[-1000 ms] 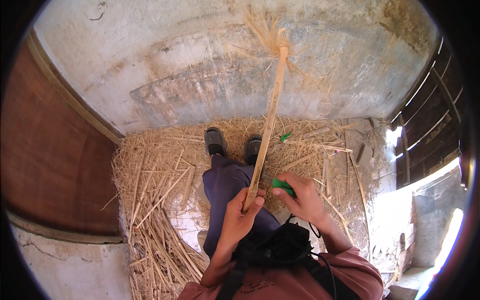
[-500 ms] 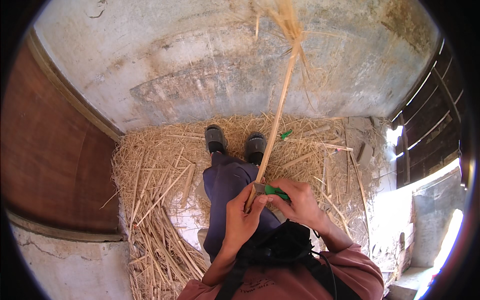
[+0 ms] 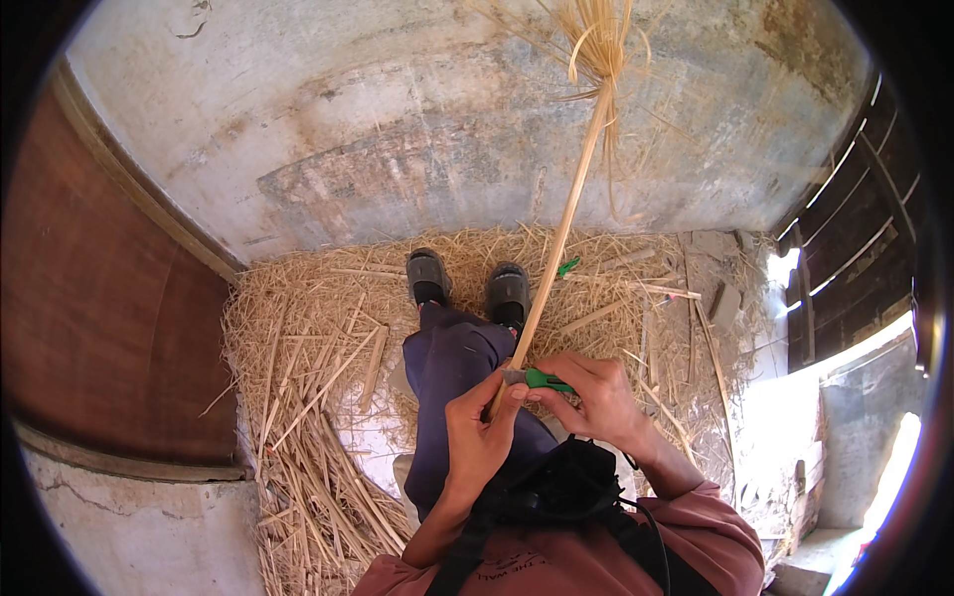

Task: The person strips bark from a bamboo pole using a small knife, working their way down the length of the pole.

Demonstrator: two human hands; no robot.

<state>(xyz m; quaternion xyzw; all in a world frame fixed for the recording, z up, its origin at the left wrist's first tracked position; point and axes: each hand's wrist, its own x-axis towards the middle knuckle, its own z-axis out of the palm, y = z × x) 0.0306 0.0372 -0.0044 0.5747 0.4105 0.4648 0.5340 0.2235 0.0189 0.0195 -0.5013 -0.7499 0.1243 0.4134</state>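
My left hand [image 3: 478, 422] is closed round the near end of a long pale bamboo stick [image 3: 558, 244]. The stick slants up and away past my knee, and its far end fans out into a tuft of thin shavings [image 3: 596, 45] in front of the wall. In my right hand [image 3: 602, 399] is a green-handled knife [image 3: 548, 380], gripped by its handle. Its short grey blade lies across the stick beside my left fingertips. Part of the handle and the stick's lowest end are hidden by my fingers.
Curly shavings [image 3: 328, 298] cover the floor round my slippered feet [image 3: 509, 290]. Split strips [image 3: 323, 487] are heaped at the left. A small green object [image 3: 567, 266] lies beyond my right foot, near a stained wall [image 3: 397, 129]. Slatted boards [image 3: 860, 228] stand at the right.
The stick's far end has swung slightly to the right, and its tuft shows sharper and fuller. Both hands stay in nearly the same place, still holding the stick and the knife.
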